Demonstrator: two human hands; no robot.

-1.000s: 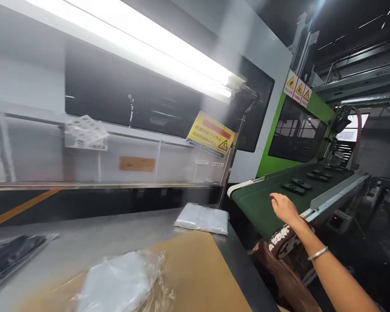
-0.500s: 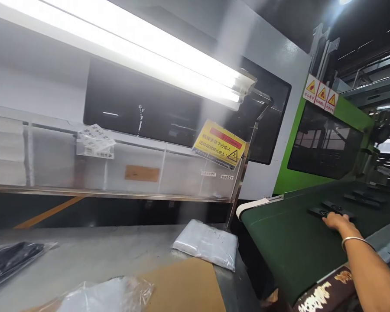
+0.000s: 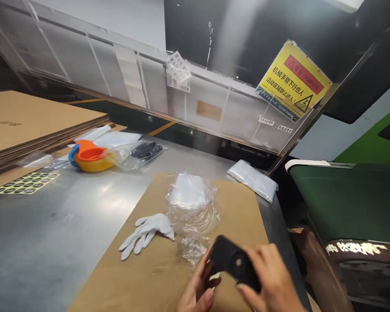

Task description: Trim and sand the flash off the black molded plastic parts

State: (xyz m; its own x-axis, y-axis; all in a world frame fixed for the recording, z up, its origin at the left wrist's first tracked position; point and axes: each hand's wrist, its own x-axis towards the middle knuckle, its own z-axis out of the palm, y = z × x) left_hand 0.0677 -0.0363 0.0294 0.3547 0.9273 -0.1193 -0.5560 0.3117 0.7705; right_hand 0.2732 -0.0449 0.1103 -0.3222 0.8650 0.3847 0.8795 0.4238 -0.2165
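A black part [image 3: 232, 260] is held between both hands above the brown cardboard sheet [image 3: 240, 208]. My right hand [image 3: 269, 277] grips its right end, thumb below and fingers on top. At its left end, my left hand [image 3: 198, 288] is closed around the lower edge, partly cut off by the frame's bottom. Just beyond the part lie clear plastic bags [image 3: 190, 195], crumpled on the cardboard. A white glove [image 3: 147, 232] rests flat to their left.
Orange and yellow bowls [image 3: 94, 158] and a bagged black item [image 3: 146, 150] stand at the back left, near stacked cardboard [image 3: 35, 117] and a sticker sheet [image 3: 26, 183]. A folded plastic packet [image 3: 253, 180] lies before the green conveyor [image 3: 354, 199].
The view has swung left and down. My right hand has come back from the conveyor with a black part, and my left hand has come into view, holding it too.
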